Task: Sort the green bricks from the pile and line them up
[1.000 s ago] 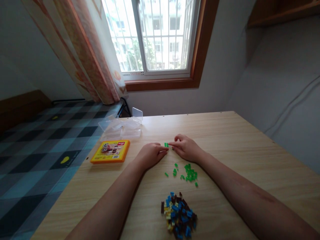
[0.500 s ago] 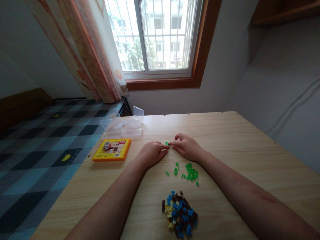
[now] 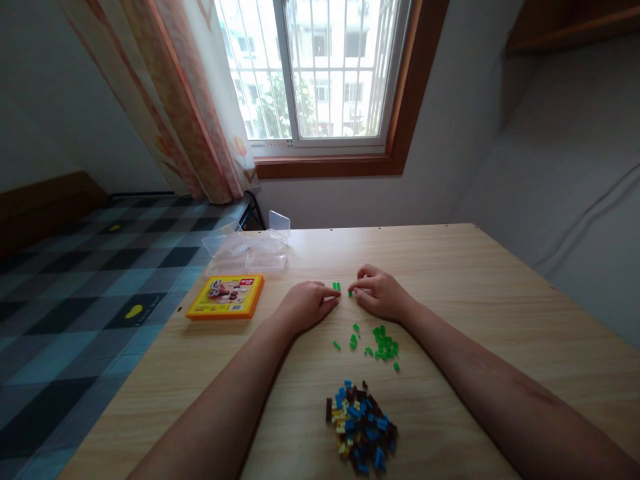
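Two small green bricks (image 3: 337, 287) lie side by side near the middle of the wooden table. My left hand (image 3: 310, 305) rests on the table just beside them, index finger stretched out at their near edge, thumb a little apart, nothing held. To their right, my right hand (image 3: 380, 293) has its thumb and index finger closed on another green brick (image 3: 351, 293), only partly visible. Between my forearms lies a loose heap of green bricks (image 3: 385, 345), with several single ones scattered to its left.
Nearer to me is a pile of blue, brown and yellow bricks (image 3: 363, 430). A yellow-orange box (image 3: 225, 298) lies on the left of the table (image 3: 450, 267), with clear plastic trays (image 3: 255, 252) behind it. A bed with a checked cover (image 3: 90, 300) adjoins the left side.
My right hand has drawn away to the right from the green bricks, opening a gap to my left hand and showing a green brick at its fingertips. My left hand is almost still.
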Demonstrator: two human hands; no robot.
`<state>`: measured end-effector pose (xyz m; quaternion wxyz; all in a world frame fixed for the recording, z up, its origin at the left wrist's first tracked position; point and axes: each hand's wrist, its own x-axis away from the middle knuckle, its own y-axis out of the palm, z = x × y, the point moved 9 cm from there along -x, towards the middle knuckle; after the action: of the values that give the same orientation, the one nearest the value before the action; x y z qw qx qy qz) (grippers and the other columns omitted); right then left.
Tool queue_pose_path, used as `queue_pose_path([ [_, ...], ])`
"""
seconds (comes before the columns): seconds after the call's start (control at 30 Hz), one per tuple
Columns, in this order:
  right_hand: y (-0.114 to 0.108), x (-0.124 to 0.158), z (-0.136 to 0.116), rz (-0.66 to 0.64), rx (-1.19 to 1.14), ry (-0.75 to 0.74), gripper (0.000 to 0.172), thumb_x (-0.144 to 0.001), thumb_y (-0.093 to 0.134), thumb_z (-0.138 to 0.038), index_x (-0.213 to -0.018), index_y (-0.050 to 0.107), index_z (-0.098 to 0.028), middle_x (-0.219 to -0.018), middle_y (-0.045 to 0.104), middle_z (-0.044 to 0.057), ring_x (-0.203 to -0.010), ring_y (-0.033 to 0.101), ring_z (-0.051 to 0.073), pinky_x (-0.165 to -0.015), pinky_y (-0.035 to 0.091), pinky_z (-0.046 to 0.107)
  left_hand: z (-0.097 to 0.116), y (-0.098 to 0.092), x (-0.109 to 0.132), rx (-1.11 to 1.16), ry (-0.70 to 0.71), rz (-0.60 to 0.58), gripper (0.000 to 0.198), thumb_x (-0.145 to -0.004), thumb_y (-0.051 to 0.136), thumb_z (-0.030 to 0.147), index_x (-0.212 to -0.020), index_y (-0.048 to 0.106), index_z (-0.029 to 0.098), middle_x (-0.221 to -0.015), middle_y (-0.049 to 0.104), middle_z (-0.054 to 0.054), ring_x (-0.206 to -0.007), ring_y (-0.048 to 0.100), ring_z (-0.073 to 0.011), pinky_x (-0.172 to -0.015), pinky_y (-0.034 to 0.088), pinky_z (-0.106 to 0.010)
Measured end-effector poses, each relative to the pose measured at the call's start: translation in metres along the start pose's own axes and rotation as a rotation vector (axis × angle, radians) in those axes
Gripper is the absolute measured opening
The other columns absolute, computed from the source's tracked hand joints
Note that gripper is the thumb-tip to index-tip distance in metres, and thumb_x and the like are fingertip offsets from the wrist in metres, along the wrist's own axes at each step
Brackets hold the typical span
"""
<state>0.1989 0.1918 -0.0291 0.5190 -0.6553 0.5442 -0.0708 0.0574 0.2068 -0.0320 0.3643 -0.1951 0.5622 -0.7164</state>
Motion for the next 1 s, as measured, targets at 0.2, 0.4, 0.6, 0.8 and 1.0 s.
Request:
queue_pose_path([
  [0.2,-0.0014,0.0017,0.0018,0.029,-0.025,-0.003,0.021,-0.088,0.06,-0.019,-0.095,0.08,-0.022,-0.095,0.06,0.006,-0.082,0.058,0.015,-0.076,0.048,0.028,-0.0001,-0.0005,0.0008,0.015,0.002,0.01,0.028,-0.094,0.057,0.034,-0.111,0.079,0.028,-0.092,0.076,-0.006,-0.078,0.067,-0.0195,-0.077,0.05,-0.03],
  [0.4,0.001,0.0024,0.003,0.005,-0.031,-0.003,0.021,-0.086,0.061,-0.018,-0.092,0.081,-0.022,-0.093,0.06,0.005,-0.08,0.058,0.014,-0.074,0.047,0.027,-0.0034,-0.0038,0.0023,0.037,-0.038,0.059,0.032,-0.09,0.062,0.033,-0.119,0.075,0.027,-0.095,0.076,-0.005,-0.076,0.066,-0.0184,-0.076,0.05,-0.029],
  [0.6,0.0029,0.0011,0.004,-0.006,0.008,-0.001,0.022,-0.087,0.062,-0.02,-0.098,0.081,-0.024,-0.096,0.061,0.005,-0.076,0.057,0.013,-0.074,0.047,0.027,-0.0042,-0.0017,0.0006,-0.041,-0.081,0.064,0.038,-0.091,0.061,0.039,-0.125,0.071,0.027,-0.099,0.074,-0.006,-0.083,0.068,-0.0213,-0.076,0.05,-0.031],
  [0.8,0.0033,0.0012,0.0035,-0.005,0.037,-0.003,0.023,-0.087,0.062,-0.022,-0.101,0.08,-0.025,-0.097,0.062,0.005,-0.08,0.059,0.014,-0.076,0.048,0.028,-0.0031,-0.0004,-0.0002,-0.058,-0.084,0.052,0.038,-0.092,0.059,0.041,-0.124,0.072,0.027,-0.097,0.074,-0.007,-0.084,0.068,-0.0227,-0.077,0.05,-0.032],
  [1.0,0.0023,0.0007,0.0015,-0.012,0.037,0.005,0.024,-0.087,0.062,-0.021,-0.101,0.08,-0.025,-0.097,0.063,0.005,-0.077,0.059,0.013,-0.075,0.047,0.027,-0.0054,-0.0007,-0.0002,-0.048,-0.092,0.063,0.04,-0.091,0.06,0.042,-0.127,0.07,0.028,-0.098,0.074,-0.006,-0.085,0.068,-0.0225,-0.078,0.05,-0.032],
])
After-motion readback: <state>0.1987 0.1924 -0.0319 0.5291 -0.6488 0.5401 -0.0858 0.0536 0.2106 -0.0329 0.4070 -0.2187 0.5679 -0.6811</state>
